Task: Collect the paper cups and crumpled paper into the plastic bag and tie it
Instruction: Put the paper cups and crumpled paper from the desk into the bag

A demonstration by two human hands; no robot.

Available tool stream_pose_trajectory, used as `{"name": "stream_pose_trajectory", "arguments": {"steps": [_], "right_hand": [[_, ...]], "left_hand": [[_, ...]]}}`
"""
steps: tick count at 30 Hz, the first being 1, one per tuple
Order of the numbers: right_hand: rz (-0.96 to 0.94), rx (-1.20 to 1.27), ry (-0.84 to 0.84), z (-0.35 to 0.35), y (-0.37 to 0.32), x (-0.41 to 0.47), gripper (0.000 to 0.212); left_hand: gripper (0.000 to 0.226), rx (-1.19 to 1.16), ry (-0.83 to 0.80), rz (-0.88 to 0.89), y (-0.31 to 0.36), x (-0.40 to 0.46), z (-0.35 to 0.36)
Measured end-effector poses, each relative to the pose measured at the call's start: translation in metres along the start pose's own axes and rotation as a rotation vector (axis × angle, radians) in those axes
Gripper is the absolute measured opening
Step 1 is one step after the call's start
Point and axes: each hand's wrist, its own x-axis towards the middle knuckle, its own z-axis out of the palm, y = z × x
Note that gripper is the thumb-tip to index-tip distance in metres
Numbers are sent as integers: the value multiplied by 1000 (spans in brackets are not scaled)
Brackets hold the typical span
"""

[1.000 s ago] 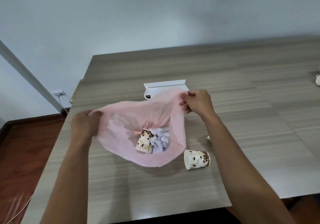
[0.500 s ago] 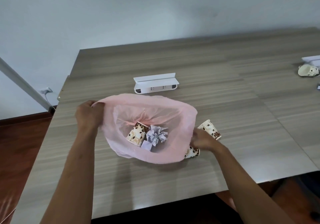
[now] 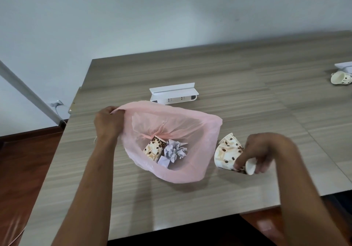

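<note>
Spreading across most of the view, the table (image 3: 228, 85) carries everything, and on it the bag (image 3: 205, 137) sits slumped with its mouth open upward. The left hand (image 3: 108, 124) is clenched on the bag's rim at its left side, lifting that edge so the opening stays wide. The right hand (image 3: 261, 150) grasps two cups (image 3: 226, 152) just to the right of the bag, close against its outer wall; they look pinched together, mouths toward the bag, bases toward the wrist. Inside the bag lie another cup (image 3: 154, 147), on its side, and the paper (image 3: 175, 150), touching it. A white power strip (image 3: 174, 95) sits beyond the bag, and a far cup (image 3: 341, 77) lies on its side well apart at the right edge. The move ahead turns on one relation: the bag's mouth lies left of the right hand and slightly higher than the cups, so they likely need lifting over the near-right rim before release. The far cup is nearer the right hand.
</note>
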Motion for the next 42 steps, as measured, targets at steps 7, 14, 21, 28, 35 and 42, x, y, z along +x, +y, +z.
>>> {"name": "stream_pose_trajectory", "arguments": {"steps": [7, 14, 21, 28, 35, 42], "right_hand": [[-291, -30, 170, -1, -62, -77, 38], [-446, 85, 371, 73, -162, 5, 48], [-563, -25, 312, 74, -165, 15, 60], [-624, 617, 551, 3, -88, 0, 24], [-108, 644, 947, 5, -1, 110, 39], [-14, 525, 749, 71, 44, 176, 81]], "left_hand": [[24, 22, -6, 13, 4, -7, 4], [24, 4, -31, 36, 10, -22, 12], [25, 3, -28, 35, 9, -24, 13], [25, -19, -37, 19, 11, -23, 21], [24, -10, -93, 38, 19, -31, 42], [25, 31, -99, 74, 18, -33, 50]]}}
